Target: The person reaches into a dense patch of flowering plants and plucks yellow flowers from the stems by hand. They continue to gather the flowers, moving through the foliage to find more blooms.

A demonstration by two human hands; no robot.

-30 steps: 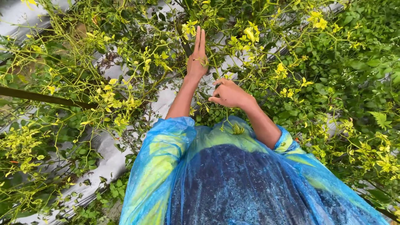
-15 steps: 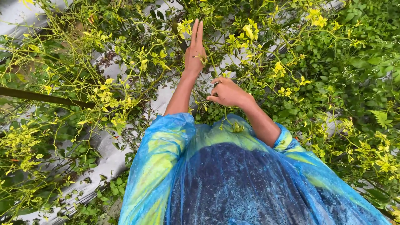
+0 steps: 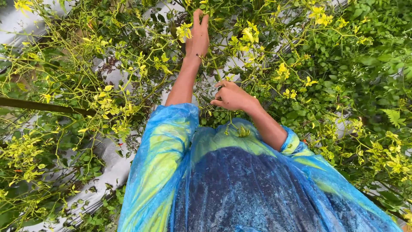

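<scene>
My left hand (image 3: 197, 36) reaches far forward into a tangle of thin green stems with yellow-green leaves (image 3: 128, 64). Its fingers are stretched out and close together, tips among the stems; I cannot tell whether they grip one. My right hand (image 3: 231, 96) is nearer my body, fingers curled inward as if pinching something small among the leaves; what it holds is hidden. Both arms come out of a blue and yellow translucent raincoat (image 3: 206, 180) that fills the lower middle of the view.
Silver-grey plastic ground sheeting (image 3: 107, 163) shows between the plants at left. A dark pole (image 3: 38, 105) crosses at left. Denser, darker green foliage (image 3: 369, 77) fills the right side.
My left hand has moved farther forward and up into the stems, the arm more stretched. The right hand has stayed almost in place, shifting slightly up.
</scene>
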